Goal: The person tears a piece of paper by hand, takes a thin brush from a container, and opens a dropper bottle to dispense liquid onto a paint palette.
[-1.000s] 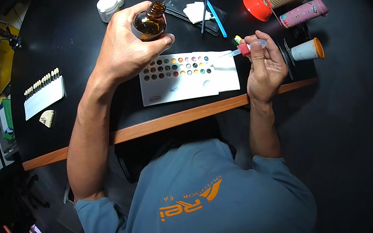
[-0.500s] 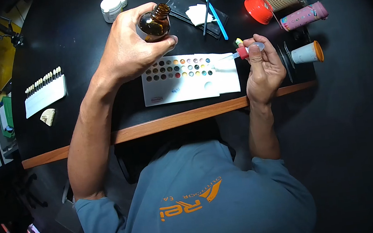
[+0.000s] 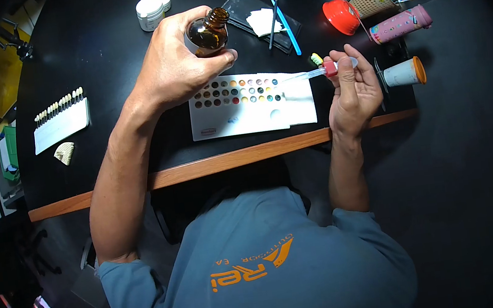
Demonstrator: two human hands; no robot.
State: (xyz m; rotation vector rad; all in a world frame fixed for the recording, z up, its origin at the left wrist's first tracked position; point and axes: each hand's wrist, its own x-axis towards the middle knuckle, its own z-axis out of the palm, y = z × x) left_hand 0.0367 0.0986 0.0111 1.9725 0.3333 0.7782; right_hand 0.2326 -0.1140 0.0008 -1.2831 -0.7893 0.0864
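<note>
My left hand [image 3: 178, 61] is wrapped round a brown glass bottle [image 3: 207, 35], its open neck tilted to the upper right. Between the thumb and fingers of my right hand [image 3: 352, 90] is a dropper [image 3: 330, 69] with a red collar and clear bulb. The dropper's glass tube points left, over the right part of a white palette [image 3: 242, 118]. Rows of small coloured wells cross the palette's upper half, and my left hand hides its top left corner. White paper [image 3: 303, 108] lies at the palette's right side.
A tooth shade guide [image 3: 61, 126] and a small fan-shaped piece [image 3: 64, 153] lie at the left. Behind are white jars [image 3: 151, 13], a black case [image 3: 236, 10] and a blue stick [image 3: 287, 27]. To the right are a red bowl [image 3: 340, 18], pink bottle [image 3: 400, 24] and white cup [image 3: 401, 73].
My left hand and the bottle have shifted slightly right and down in view. My right hand has turned a little, and the dropper's collar sits slightly farther right.
</note>
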